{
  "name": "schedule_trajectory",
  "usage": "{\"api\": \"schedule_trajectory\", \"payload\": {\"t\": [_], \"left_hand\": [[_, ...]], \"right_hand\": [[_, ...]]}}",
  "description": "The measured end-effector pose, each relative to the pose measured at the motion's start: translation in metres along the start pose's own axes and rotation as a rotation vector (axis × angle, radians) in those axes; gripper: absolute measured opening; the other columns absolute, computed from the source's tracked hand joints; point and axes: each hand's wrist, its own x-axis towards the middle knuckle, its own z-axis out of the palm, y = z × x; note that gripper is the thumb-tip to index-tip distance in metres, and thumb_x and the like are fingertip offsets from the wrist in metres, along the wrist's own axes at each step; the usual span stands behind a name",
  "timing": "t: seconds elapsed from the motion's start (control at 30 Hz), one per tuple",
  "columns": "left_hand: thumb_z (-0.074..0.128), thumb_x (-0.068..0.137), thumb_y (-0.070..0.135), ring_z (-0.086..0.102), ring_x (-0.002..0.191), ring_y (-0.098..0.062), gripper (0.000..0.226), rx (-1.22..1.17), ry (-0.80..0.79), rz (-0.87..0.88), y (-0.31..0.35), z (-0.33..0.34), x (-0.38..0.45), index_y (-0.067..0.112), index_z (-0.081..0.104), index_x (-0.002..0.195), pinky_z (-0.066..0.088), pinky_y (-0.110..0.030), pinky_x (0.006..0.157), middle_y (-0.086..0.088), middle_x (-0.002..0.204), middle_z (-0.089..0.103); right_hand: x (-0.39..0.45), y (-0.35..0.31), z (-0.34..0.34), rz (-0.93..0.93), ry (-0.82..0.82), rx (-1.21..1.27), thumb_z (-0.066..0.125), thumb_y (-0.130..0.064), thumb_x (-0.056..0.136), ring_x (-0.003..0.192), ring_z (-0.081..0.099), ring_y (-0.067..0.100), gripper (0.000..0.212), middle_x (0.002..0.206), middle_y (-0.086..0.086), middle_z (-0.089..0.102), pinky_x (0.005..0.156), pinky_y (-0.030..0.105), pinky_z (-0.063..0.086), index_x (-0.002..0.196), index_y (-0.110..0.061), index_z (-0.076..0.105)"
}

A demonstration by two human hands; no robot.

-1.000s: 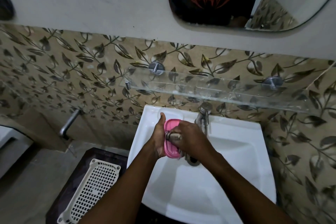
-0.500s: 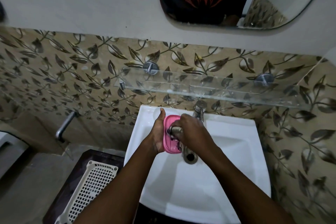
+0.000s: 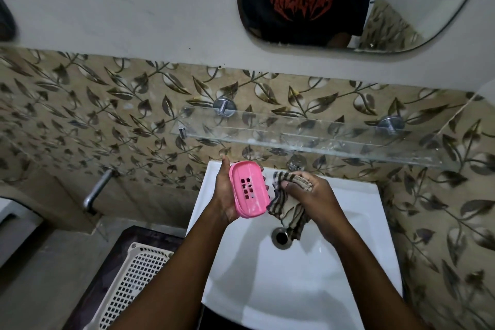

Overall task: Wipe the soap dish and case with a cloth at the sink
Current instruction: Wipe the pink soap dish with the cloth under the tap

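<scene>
Left hand (image 3: 223, 195) grips the pink soap dish (image 3: 249, 190) by its left edge, thumb up along the side, fingers behind and mostly hidden. The dish is held above the back left part of the white sink (image 3: 348, 262), slotted face toward the camera. Right hand (image 3: 312, 191) is closed on a striped cloth (image 3: 288, 213), which touches the dish's right edge and hangs over the drain (image 3: 281, 238). The tap (image 3: 296, 163) is largely hidden behind the right hand. A separate case cannot be made out. The white basket (image 3: 134, 284) is cut off at the lower edge.
</scene>
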Motion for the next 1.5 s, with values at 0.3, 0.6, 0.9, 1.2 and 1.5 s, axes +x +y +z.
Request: {"api": "schedule_trajectory", "payload": {"t": [0.3, 0.6, 0.9, 1.2, 1.5], "left_hand": [[0.029, 0.075, 0.094, 0.075, 0.098, -0.036, 0.104, 0.045, -0.012, -0.018, -0.023, 0.016, 0.008, 0.009, 0.08, 0.107, 0.058, -0.05, 0.09, -0.02, 0.115, 0.075], [0.035, 0.073, 0.093, 0.077, 0.091, -0.034, 0.1, 0.049, 0.048, -0.03, -0.021, 0.004, 0.007, 0.009, 0.082, 0.1, 0.06, -0.049, 0.086, -0.019, 0.106, 0.077], [0.039, 0.074, 0.091, 0.073, 0.09, -0.036, 0.102, 0.025, 0.038, -0.038, -0.02, 0.004, 0.006, 0.003, 0.076, 0.108, 0.055, -0.048, 0.089, -0.021, 0.105, 0.074], [0.036, 0.08, 0.088, 0.064, 0.083, -0.031, 0.097, 0.025, 0.068, 0.003, -0.015, 0.004, 0.005, 0.002, 0.07, 0.11, 0.052, -0.044, 0.084, -0.02, 0.092, 0.071], [0.036, 0.082, 0.085, 0.062, 0.087, -0.031, 0.098, 0.067, 0.062, 0.008, -0.016, 0.006, 0.001, 0.001, 0.063, 0.124, 0.05, -0.043, 0.082, -0.02, 0.104, 0.066]], "right_hand": [[0.008, 0.002, 0.057, -0.26, 0.233, -0.733, 0.071, -0.034, 0.083, 0.093, 0.063, 0.024, 0.023, 0.103, 0.006, 0.065, 0.08, 0.031, 0.05, 0.097, -0.016, 0.071], [0.003, 0.01, 0.062, -0.281, 0.105, -0.722, 0.071, -0.035, 0.085, 0.088, 0.063, 0.024, 0.024, 0.101, 0.004, 0.061, 0.075, 0.03, 0.051, 0.098, -0.015, 0.067], [-0.004, 0.011, 0.061, -0.267, 0.009, -0.687, 0.072, -0.035, 0.081, 0.085, 0.063, 0.019, 0.026, 0.097, 0.001, 0.062, 0.074, 0.029, 0.051, 0.1, -0.017, 0.069], [-0.019, 0.007, 0.06, -0.253, -0.047, -0.68, 0.074, -0.034, 0.078, 0.077, 0.069, 0.021, 0.016, 0.091, 0.001, 0.071, 0.066, 0.03, 0.057, 0.086, -0.021, 0.072], [-0.011, 0.0, 0.052, -0.245, -0.192, -0.966, 0.069, -0.034, 0.076, 0.078, 0.066, 0.021, 0.019, 0.086, 0.003, 0.074, 0.063, 0.023, 0.043, 0.091, -0.024, 0.075]]}}
